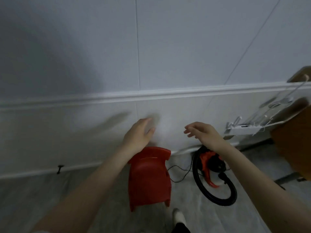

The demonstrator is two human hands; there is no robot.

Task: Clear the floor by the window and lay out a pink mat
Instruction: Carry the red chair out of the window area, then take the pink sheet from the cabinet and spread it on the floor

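Observation:
A red plastic stool [149, 177] stands on the grey floor against the white wall, just below my hands. To its right lies a red and black vacuum cleaner [211, 163] with a black hose looped around it and a thin black cord trailing on the floor. My left hand [139, 133] hovers above the stool's far edge, fingers apart, holding nothing. My right hand [204, 134] floats above the vacuum cleaner, fingers spread and empty. No pink mat or window is in view.
A white wall [151, 64] with a moulding rail fills the upper view. At the right stand a white wire rack [262, 118] and a brown wooden piece of furniture [294, 148]. My foot in a white sock [179, 217] is behind the stool. Grey floor stretches left.

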